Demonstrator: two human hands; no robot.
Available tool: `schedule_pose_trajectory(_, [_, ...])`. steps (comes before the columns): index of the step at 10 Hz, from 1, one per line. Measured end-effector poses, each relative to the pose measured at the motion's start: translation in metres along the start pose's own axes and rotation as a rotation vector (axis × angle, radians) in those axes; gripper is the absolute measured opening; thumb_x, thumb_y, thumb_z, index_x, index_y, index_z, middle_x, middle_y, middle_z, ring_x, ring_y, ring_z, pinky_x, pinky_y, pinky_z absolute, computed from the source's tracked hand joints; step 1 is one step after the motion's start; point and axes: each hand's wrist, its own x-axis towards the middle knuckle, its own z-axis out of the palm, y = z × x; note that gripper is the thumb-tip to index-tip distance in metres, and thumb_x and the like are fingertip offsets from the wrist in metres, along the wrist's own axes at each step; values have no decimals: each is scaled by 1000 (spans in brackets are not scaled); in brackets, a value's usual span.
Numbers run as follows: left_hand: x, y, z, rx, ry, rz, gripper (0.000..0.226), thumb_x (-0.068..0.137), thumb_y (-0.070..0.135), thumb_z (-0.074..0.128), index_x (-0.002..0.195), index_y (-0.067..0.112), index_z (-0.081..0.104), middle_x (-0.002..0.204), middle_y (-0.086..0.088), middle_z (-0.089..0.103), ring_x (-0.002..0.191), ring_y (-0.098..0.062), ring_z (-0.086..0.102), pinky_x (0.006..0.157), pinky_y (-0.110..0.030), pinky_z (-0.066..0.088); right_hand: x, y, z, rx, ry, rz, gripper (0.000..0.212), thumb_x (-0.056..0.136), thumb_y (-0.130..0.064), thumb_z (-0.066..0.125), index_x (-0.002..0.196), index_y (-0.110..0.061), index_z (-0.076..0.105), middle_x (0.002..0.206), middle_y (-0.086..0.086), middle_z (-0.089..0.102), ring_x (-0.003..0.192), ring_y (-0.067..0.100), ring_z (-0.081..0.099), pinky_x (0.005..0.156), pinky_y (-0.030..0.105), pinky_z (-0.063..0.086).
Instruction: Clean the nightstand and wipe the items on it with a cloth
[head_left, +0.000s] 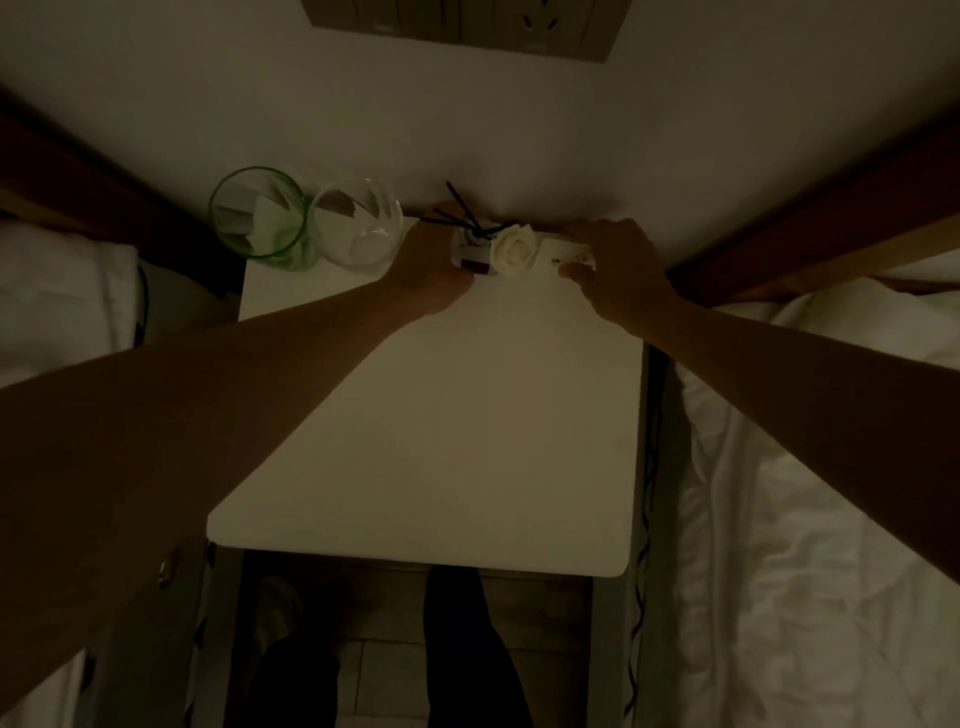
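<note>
A white nightstand (441, 441) stands against the wall in dim light. At its back edge my left hand (426, 270) grips a small reed diffuser bottle (470, 254) with dark sticks and a white rose (514, 249) beside it. My right hand (618, 265) holds a small white box (569, 254) just right of the rose, thumb in front of it. A green-rimmed glass (257, 218) and a clear glass (358, 228) stand at the back left corner. No cloth is in view.
Beds with white bedding flank the nightstand, left (62, 301) and right (831, 467). A wall socket panel (467, 26) sits above. A dark cable (647, 493) hangs along the nightstand's right side. My legs show below the front edge.
</note>
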Motion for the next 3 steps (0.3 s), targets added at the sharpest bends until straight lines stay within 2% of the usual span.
schedule_pose_trajectory(2, [-6,1,2,26,-23,-82,56,82,-7,62,136,1,49,133,-19,55,126,-30,50,85,-13,31,0,-1,-1,-42,9,17,46,99,-29,62,142,-16,53,136,15,60,128,40,46,103,46,35])
schedule_pose_trajectory(3, [-17,8,1,-80,-25,-95,72,83,-9,63,148,4,34,137,-11,46,123,-16,42,80,1,26,-2,-3,-5,-89,20,11,52,95,-35,68,141,-19,51,135,11,60,129,38,44,102,48,34])
